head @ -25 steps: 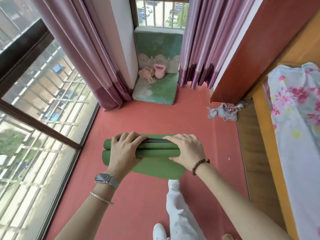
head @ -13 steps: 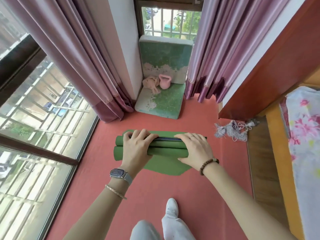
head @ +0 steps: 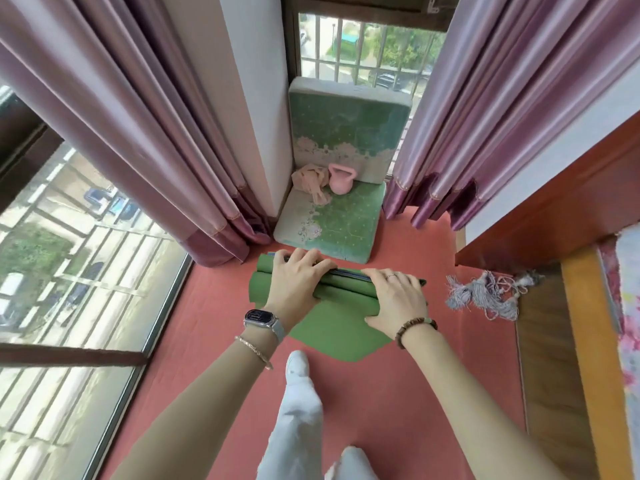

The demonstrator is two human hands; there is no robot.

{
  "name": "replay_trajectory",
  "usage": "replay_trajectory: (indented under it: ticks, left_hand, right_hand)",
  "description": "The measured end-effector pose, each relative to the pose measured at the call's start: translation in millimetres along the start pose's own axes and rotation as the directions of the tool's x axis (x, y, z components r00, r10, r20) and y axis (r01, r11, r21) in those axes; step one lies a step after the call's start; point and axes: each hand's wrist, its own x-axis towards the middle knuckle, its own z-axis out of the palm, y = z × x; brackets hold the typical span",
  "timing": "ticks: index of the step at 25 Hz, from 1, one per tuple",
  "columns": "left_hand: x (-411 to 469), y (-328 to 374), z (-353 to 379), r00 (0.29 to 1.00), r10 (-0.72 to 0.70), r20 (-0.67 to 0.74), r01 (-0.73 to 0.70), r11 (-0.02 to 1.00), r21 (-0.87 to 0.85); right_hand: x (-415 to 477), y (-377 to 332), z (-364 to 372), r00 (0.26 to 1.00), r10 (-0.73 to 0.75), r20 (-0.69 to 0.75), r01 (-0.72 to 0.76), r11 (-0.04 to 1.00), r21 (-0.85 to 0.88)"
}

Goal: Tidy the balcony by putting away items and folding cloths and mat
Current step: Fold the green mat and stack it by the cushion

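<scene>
A green mat (head: 341, 332), folded into a thick bundle with a loose flap hanging toward me, is held above the red floor covering (head: 398, 393). My left hand (head: 298, 277) grips the bundle's left half from above. Over the right half lies my right hand (head: 394, 301), fingers wrapped on the top fold. A dark blue edge shows between the folds. The bundle's middle is hidden under my hands.
A green floor cushion (head: 332, 223) with its backrest stands just ahead, holding a pink kettlebell (head: 341, 181) and a peach cloth (head: 311, 183). Grey tasselled cord (head: 485, 296) lies right. Purple curtains (head: 156, 150), a floor-length window (head: 69, 271) left, a wooden bed frame (head: 588, 341) right.
I have stepped forward with the folded mat in both hands; the bundle is now close to the green cushion. The grip of both hands is unchanged.
</scene>
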Motion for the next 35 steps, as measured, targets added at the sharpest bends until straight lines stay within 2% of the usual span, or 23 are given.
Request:
replay_trajectory:
  ticks: [4, 11, 14, 18, 21, 26, 31, 35]
  left_hand:
    - [55, -38, 1, 0.994, 0.106, 0.017, -0.106, 0.993, 0.045]
    - [154, -58, 11, 0.950, 0.306, 0.064, -0.312, 0.941, 0.129]
    - [198, -64, 25, 0.942, 0.332, 0.037, -0.334, 0.937, 0.101]
    - [260, -71, 47, 0.944, 0.327, 0.038, -0.328, 0.944, 0.026]
    - [296, -69, 61, 0.970, 0.244, 0.005, -0.243, 0.969, -0.043]
    - [330, -63, 92, 0.998, -0.001, -0.068, -0.014, 0.973, -0.231]
    - [342, -64, 146, 0.976, -0.193, 0.099, 0.217, 0.876, -0.431]
    - [351, -78, 216, 0.965, -0.152, 0.214, 0.234, 0.868, -0.438]
  right_hand:
    - [61, -18, 2, 0.999, 0.038, 0.024, -0.038, 0.999, -0.004]
    - [137, -23, 13, 0.981, 0.192, -0.038, -0.176, 0.951, 0.254]
    - [173, -3, 7, 0.979, 0.196, -0.052, -0.167, 0.924, 0.345]
    - [233, 31, -3, 0.978, 0.207, 0.029, -0.204, 0.921, 0.332]
    - [275, 59, -8, 0.968, 0.233, 0.087, -0.248, 0.871, 0.424]
    - [334, 97, 2, 0.942, 0.287, 0.175, -0.335, 0.767, 0.546]
    - [383, 117, 42, 0.891, 0.330, 0.310, -0.452, 0.599, 0.661]
    - [420, 125, 91, 0.849, 0.360, 0.387, -0.520, 0.444, 0.730]
